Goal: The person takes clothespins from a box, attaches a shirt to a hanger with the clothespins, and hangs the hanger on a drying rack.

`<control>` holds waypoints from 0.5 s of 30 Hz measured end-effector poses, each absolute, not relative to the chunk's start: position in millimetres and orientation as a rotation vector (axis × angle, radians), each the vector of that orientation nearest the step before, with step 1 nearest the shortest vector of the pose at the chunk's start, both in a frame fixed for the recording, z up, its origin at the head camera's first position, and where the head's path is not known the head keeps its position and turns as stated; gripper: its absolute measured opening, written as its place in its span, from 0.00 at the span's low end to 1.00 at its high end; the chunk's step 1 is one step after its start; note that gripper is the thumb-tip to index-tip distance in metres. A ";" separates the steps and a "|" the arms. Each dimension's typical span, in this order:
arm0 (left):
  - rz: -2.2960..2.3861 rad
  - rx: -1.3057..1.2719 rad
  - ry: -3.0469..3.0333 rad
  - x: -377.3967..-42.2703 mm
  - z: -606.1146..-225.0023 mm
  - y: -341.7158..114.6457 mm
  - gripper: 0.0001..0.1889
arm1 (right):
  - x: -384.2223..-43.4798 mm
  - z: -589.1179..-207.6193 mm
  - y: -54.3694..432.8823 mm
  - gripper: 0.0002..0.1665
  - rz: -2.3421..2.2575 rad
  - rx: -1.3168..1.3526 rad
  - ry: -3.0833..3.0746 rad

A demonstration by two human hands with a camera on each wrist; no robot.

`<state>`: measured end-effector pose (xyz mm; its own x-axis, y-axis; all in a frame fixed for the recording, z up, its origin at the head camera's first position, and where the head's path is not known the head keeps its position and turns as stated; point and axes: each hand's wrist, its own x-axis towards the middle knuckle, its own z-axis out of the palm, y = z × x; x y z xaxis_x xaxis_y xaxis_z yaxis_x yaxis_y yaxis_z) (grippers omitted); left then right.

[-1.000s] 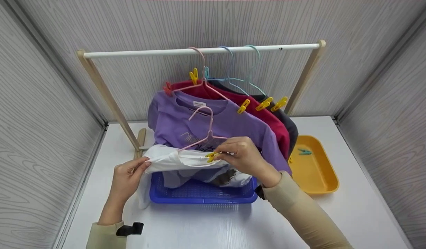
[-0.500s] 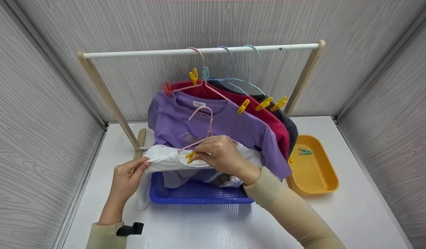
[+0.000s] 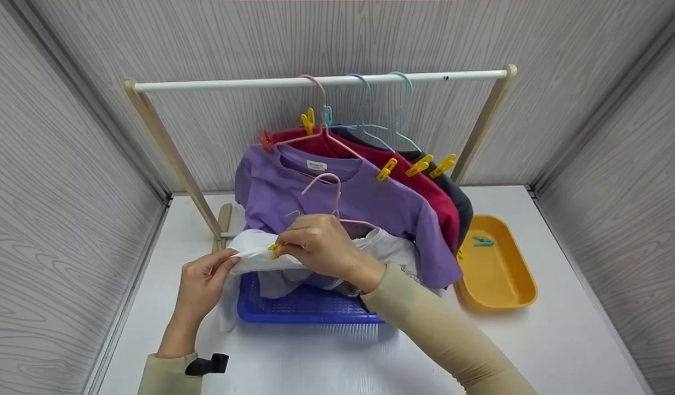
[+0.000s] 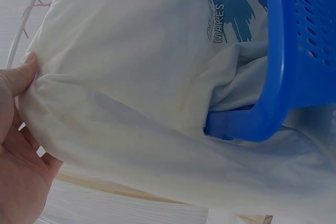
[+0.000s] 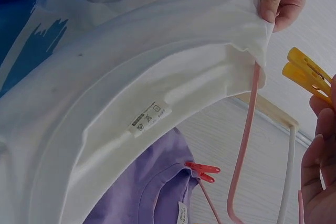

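My left hand (image 3: 203, 285) pinches the shoulder edge of a white T-shirt (image 4: 121, 51) between thumb and fingers, holding the cloth out to the left. A pink hanger (image 3: 338, 195) sits inside the shirt's neckline, its hook standing free in front of the purple shirt. Between the fingertips of my right hand (image 3: 323, 247) is a yellow clothespin (image 5: 307, 72). In the right wrist view the pin is near the shirt's shoulder, apart from the cloth and the hanger arm. The lower part of the T-shirt lies over a blue basket (image 3: 321, 317) and shows a blue print in the left wrist view.
Behind, a rack with a white rail (image 3: 222, 85) carries a purple shirt (image 3: 342, 197), a red one (image 3: 436, 195) and a dark one (image 3: 460, 200), clipped with clothespins. At right stands a yellow tray (image 3: 496, 280) with a teal clothespin (image 3: 483, 241) in it.
My right hand has moved left along the neckline with the yellow clothespin, toward my left hand. The loose hanger's hook has shifted slightly. My left hand has stayed in place on the T-shirt.
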<state>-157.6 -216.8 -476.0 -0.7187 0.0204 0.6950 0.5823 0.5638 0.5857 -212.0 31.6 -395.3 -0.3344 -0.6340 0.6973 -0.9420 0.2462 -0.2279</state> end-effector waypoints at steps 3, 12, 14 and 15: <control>-1.133 -0.482 -2.148 -152.3 -464.3 -211.2 0.09 | -212.1 -396.0 24.4 0.04 0.828 1.428 -2.048; -1.162 -0.476 -2.162 -144.1 -449.9 -203.8 0.09 | -215.5 -401.3 10.4 0.05 0.718 1.420 -2.048; -1.162 -0.474 -2.169 -148.2 -459.8 -208.8 0.09 | -216.0 -402.8 8.4 0.06 0.712 1.428 -2.058; -1.161 -0.480 -2.171 -148.0 -459.7 -209.1 0.09 | -216.4 -403.7 7.6 0.07 0.712 1.432 -2.065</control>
<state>-148.0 -209.1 -459.7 -0.7399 0.0256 0.6723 0.5732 0.5470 0.6101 -216.4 7.6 -403.7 -0.3029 -0.6698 0.6779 -0.9453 0.3013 -0.1248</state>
